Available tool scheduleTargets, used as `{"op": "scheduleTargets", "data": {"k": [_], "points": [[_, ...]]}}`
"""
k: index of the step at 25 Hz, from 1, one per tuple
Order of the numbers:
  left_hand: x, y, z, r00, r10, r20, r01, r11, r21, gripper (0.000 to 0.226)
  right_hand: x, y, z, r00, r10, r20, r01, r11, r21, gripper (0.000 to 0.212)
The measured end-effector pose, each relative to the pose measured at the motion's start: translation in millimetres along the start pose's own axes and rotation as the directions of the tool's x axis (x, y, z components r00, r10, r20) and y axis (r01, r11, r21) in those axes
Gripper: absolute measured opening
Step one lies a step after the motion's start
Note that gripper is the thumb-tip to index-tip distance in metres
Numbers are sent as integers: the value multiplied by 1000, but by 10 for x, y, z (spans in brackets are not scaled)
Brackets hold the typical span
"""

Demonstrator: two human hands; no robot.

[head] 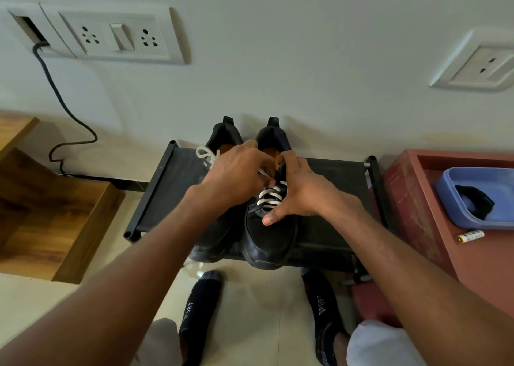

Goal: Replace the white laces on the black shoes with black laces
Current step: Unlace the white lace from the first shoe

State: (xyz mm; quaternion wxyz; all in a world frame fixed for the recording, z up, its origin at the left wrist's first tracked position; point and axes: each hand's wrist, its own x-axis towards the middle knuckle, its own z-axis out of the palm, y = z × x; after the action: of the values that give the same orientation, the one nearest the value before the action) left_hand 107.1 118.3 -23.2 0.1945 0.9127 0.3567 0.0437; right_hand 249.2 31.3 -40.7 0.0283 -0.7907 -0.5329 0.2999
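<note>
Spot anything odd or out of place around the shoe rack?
A loose battery lies on the red cabinet beside the blue tray, near the front edge. On the wall, an open slot next to the switch plate has a black cable hanging out. The shoes sit straight on the rack.

Black rack bearing two black shoes

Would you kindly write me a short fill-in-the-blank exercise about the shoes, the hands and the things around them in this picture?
1. The two black shoes stand on a low black ____.
2. The laces on the shoe under the right hand are ____ in colour.
3. Beside the blue tray on the red surface lies a small ____.
4. The socks bear the word ____.

Missing words: rack; white; battery; SPORT
</note>
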Motion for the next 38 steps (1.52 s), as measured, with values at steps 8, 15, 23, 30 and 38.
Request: {"op": "scheduleTargets", "data": {"k": [8,15,23,30,38], "points": [[58,38,-91,961,-236,-141,185,934,-306,10,-43,23,-28,1000,-7,18,7,1000,26,123],[26,-21,-200,969,-172,-178,31,798,-602,8,-18,19,-12,1000,-11,15,11,1000,28,125],[69,-68,135,995,-59,-79,47,988,-149,6,-5,-2,2,1000,-5,0,5,1000,2,129],[36,-88,-165,892,-428,145,302,328,-895,14,-17,4,-21,1000,11,21,-12,999,40,132],[59,-43,-57,962,-271,-36,212,823,-527,16,-18,1,-19,1000,3,17,-3,1000,16,132]]}}
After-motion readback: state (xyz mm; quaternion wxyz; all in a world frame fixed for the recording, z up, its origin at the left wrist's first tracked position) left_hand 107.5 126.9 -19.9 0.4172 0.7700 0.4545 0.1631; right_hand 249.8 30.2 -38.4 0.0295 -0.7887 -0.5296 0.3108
